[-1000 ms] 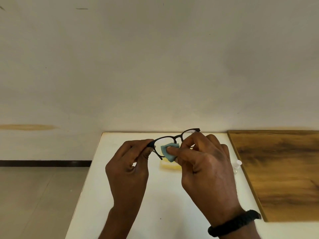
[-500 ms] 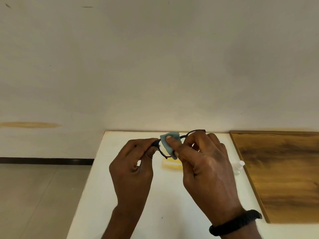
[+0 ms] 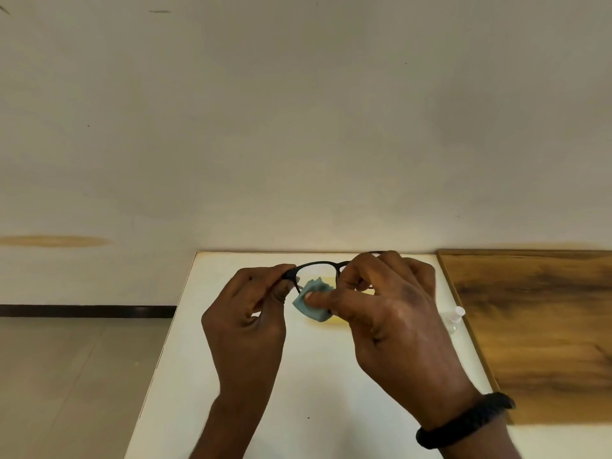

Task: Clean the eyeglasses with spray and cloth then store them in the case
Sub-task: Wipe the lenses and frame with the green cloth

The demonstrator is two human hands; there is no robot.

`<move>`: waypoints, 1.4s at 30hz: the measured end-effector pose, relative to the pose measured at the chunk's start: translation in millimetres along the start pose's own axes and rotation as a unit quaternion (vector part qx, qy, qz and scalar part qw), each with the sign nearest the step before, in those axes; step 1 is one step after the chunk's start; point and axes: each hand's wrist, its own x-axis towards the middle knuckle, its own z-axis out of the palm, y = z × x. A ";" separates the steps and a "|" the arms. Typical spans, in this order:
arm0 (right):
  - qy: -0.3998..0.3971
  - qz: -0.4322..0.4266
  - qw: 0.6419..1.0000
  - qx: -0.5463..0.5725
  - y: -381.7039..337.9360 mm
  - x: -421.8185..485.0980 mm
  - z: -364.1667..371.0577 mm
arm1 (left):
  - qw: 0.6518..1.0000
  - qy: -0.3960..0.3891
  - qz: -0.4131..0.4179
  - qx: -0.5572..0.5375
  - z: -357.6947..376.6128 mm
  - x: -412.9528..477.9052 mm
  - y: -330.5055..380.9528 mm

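Black-framed eyeglasses [image 3: 318,265] are held up above the white table [image 3: 198,359]. My left hand [image 3: 246,323] pinches the frame's left corner. My right hand [image 3: 394,323] pinches a small light-blue cloth [image 3: 309,301] at the lower part of the left lens, and its fingers hide the right lens. A yellowish case [image 3: 326,318] lies on the table behind the hands, mostly hidden. A small clear spray bottle [image 3: 453,318] with a white cap lies right of my right hand.
A dark wooden board [image 3: 536,326] covers the table's right side, close to the bottle. A pale wall stands just behind the table's far edge. Tiled floor [image 3: 66,376] lies to the left, past the table's left edge.
The cloth has slid down from the top of the left lens to its lower edge. The lens's top rim now shows. Both hands stay where they were.
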 end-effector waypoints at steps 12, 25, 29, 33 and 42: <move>0.030 0.061 0.998 -0.003 7.7 2.3 -10.6 | 0.997 0.002 -0.062 -0.046 1.3 0.9 2.7; 0.040 0.039 0.998 -0.002 -1.2 0.4 0.7 | 1.000 -0.005 0.005 -0.017 0.7 -0.6 8.6; 0.021 0.023 0.999 0.008 -6.0 -0.9 2.8 | 0.999 -0.001 0.033 0.018 3.5 -3.7 7.8; 0.022 0.019 0.999 0.042 -7.2 1.5 -13.0 | 1.000 0.016 -0.008 0.017 3.1 -2.6 5.7; 0.147 0.122 0.973 0.129 33.2 2.3 -58.7 | 0.987 0.045 -0.138 -0.074 -3.6 7.4 5.7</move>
